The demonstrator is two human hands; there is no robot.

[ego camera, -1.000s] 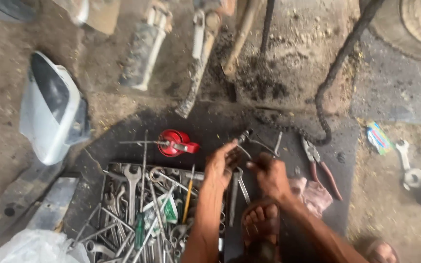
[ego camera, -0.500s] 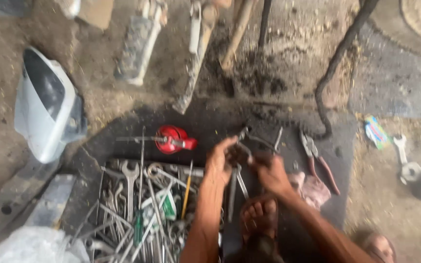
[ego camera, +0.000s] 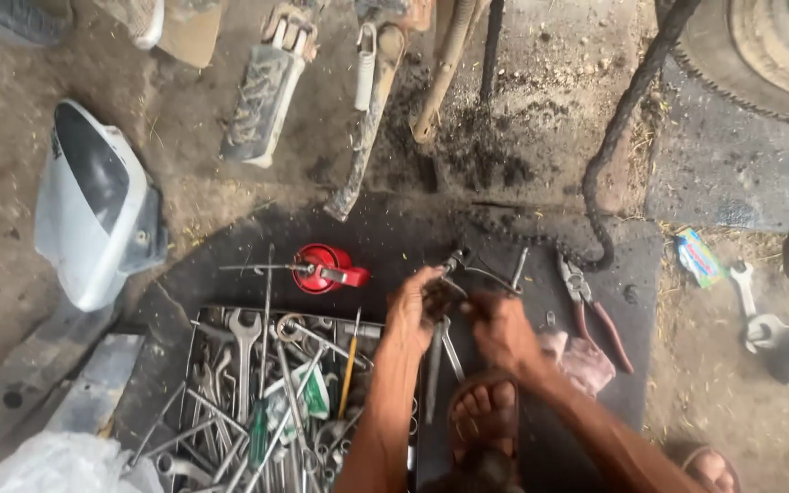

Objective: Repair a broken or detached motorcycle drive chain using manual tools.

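Observation:
Both my hands meet over a dark rubber mat on the ground. My left hand grips a small metal part with thin wire arms sticking out to the right. My right hand is closed on the same part from the right side. A long metal tool lies under my hands, pointing toward my sandalled foot. What exactly sits between my fingers is hidden by them.
A tray of several spanners and screwdrivers lies left of my arms. A red oil can, red-handled pliers, a drive chain, a white plastic cover, a tyre and a spanner surround the mat.
The view has shifted slightly. My hands stay together on the small part, with the fingers working a little around it.

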